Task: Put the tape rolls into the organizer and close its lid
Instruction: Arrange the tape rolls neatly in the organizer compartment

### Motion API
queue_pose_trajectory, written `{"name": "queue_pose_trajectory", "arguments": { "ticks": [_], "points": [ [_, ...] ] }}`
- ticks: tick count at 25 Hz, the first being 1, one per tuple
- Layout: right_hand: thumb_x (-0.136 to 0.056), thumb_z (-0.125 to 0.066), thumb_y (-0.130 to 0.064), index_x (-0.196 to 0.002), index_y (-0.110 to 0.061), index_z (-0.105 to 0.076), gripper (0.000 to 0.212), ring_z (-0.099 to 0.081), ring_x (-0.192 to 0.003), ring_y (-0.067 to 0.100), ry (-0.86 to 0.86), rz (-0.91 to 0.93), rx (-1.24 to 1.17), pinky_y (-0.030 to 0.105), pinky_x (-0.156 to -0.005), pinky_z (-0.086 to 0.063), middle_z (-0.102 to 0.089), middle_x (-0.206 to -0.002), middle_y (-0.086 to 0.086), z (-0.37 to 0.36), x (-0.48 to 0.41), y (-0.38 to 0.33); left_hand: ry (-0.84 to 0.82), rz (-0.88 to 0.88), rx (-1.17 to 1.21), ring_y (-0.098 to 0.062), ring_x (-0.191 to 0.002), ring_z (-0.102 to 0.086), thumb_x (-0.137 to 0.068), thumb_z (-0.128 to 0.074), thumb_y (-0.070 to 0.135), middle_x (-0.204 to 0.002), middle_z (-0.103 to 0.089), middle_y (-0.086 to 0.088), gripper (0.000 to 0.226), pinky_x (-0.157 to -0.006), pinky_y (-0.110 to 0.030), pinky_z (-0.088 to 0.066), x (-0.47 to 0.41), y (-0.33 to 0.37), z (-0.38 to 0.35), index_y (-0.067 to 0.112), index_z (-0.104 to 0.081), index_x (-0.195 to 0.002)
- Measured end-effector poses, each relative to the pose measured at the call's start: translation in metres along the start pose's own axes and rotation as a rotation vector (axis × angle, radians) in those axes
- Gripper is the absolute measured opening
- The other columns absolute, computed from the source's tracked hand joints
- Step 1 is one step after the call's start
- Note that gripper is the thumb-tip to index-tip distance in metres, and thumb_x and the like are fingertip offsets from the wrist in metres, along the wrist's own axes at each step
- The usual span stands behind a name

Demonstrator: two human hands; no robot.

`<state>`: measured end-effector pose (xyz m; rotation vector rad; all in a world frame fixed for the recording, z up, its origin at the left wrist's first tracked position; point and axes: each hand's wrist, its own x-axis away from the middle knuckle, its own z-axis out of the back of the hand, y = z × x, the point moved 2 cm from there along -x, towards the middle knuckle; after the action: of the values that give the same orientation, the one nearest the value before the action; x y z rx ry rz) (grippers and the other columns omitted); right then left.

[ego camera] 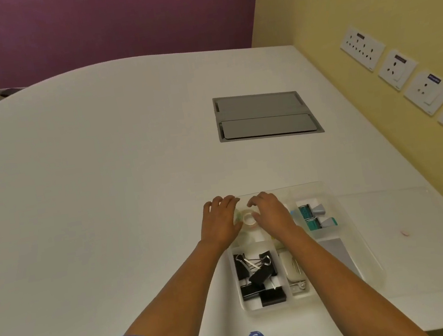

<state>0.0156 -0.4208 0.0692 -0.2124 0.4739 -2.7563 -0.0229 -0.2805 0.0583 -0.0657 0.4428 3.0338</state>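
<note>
A clear plastic organizer (369, 258) with several compartments sits on the white table near its front right. My left hand (220, 222) and my right hand (271, 213) both hover over its far left compartment, fingers curled around a clear tape roll (248, 219). Another clear tape roll (245, 238) lies in the same compartment, just nearer to me and partly hidden by my wrists. The transparent lid (390, 204) lies flat on the table to the right of the organizer.
Black binder clips (258, 278) fill the near left compartment, a white stapler-like item (293, 270) lies beside them, and teal clips (314, 216) sit at the far right. A grey cable hatch (265, 114) is set into the table further back. Wall sockets (397, 69) line the yellow wall.
</note>
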Motion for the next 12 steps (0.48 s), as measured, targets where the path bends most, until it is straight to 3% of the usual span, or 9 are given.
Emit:
{"name": "queue_pose_trajectory", "arguments": {
  "ticks": [6,12],
  "points": [
    [-0.092,-0.055,-0.013,-0.125,-0.014,-0.058,0.033,-0.047,-0.121,0.023,-0.032,0.132,0.036,0.031,-0.096,-0.043,-0.057,-0.127,0.007,-0.003,-0.008,0.009,-0.036,0.062,-0.116,-0.024,-0.125,-0.036,-0.086,-0.059,0.025,-0.145,-0.040,0.002,0.055,-0.099,-0.037,-0.023,-0.015,0.015,-0.005,0.020,-0.040,-0.138],
    [-0.091,-0.056,-0.021,-0.128,-0.019,-0.055,0.037,-0.047,-0.122,0.023,-0.069,0.198,0.136,0.033,-0.098,-0.040,-0.056,-0.132,0.003,-0.006,-0.015,0.014,-0.125,0.068,-0.262,-0.024,-0.125,-0.034,-0.083,-0.065,0.018,-0.134,-0.047,0.002,0.054,-0.102,-0.037,-0.025,-0.017,0.017,-0.010,0.020,-0.045,-0.133]
  ]
}}
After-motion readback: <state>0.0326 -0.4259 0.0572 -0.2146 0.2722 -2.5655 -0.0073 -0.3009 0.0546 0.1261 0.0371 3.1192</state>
